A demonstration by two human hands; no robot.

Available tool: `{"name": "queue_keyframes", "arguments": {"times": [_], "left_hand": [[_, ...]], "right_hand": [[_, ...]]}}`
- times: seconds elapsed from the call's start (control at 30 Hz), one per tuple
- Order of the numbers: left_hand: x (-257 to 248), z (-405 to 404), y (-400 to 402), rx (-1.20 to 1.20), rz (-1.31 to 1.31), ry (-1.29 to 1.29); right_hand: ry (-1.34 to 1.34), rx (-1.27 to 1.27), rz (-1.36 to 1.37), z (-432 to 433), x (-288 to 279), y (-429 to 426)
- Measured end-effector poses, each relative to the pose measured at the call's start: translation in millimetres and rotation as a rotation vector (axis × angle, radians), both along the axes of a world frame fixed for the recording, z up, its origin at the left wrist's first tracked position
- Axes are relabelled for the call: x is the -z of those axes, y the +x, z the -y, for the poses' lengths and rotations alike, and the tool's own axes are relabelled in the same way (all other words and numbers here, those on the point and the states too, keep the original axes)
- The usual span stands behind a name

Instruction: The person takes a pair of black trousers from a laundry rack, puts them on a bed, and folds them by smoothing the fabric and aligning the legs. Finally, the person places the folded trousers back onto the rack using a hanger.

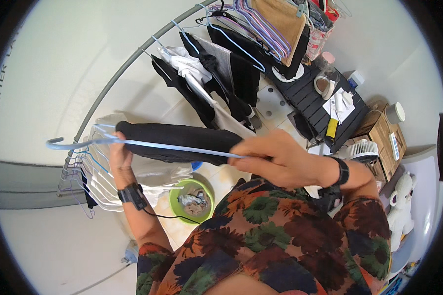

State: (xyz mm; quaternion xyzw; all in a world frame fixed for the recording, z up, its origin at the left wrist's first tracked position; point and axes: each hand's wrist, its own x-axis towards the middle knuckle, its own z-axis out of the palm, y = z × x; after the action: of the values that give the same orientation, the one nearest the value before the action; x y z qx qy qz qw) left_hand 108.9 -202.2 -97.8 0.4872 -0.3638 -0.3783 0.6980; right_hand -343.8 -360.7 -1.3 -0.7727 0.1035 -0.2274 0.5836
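A light blue clothes hanger (170, 146) stretches across the view in front of me, its hook pointing left near the rail. Black folded fabric (177, 142) lies along it, just behind the hanger's long bar. At the left end my left hand (121, 153) grips the fabric and hanger near the hook. My right hand (277, 158), slightly blurred, pinches the hanger's other end beside the fabric's right edge. How the cloth sits on the hanger's far side is hidden.
A curved metal rail (122, 70) holds hanging black and white clothes (188, 68) and several hangers (96, 177). Below stands a green basin (175, 214) with cloth in it. A black slatted table (302, 96) with small items and a white fan (363, 151) are at right.
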Motion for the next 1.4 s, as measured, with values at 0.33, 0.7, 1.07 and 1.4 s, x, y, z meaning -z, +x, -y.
{"name": "queue_keyframes", "arguments": {"times": [0.33,0.7,1.07,1.4], "left_hand": [[10,93,-178,0.394,0.257,0.452],[-48,219,-223,0.675,0.579,0.363],[-16,436,-296,0.117,0.136,0.222],[33,575,-246,-0.421,0.131,0.463]], "right_hand": [[0.266,0.404,-0.172,4,5,-131],[0.227,0.724,-0.237,11,25,-231],[0.257,1.029,-0.234,14,57,-268],[0.336,1.237,-0.188,-13,83,-252]]}}
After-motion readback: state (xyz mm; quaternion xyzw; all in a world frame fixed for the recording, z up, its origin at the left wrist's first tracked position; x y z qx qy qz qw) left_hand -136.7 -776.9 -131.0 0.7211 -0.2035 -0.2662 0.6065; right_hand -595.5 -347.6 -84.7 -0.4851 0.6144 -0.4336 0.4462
